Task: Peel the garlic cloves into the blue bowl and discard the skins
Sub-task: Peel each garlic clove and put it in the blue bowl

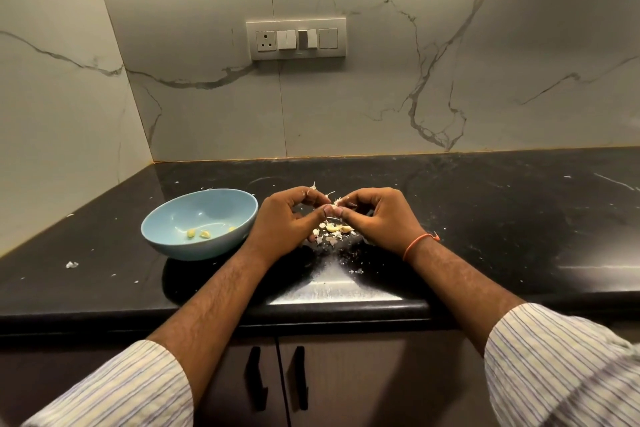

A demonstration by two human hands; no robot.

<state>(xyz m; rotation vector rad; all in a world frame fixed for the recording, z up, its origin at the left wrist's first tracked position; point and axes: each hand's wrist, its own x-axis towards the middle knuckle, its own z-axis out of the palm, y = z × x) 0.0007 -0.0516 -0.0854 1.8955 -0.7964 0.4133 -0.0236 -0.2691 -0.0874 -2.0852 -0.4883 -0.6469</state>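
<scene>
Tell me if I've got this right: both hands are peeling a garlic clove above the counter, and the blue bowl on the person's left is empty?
Not quite. The head view shows the blue bowl already holds a few peeled cloves. The rest stands: left hand and right hand pinch a garlic clove above the counter, bowl on the left.

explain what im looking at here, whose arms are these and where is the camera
There is no machine here. One camera worn on a person's head looks forward and down, so the two arms in striped sleeves are the person's own. They work over a black stone counter. The left hand and the right hand together pinch a small garlic clove and are peeling it. Under them lies a pile of cloves and papery skins. To the left stands a light blue round bowl holding a few peeled yellowish cloves.
</scene>
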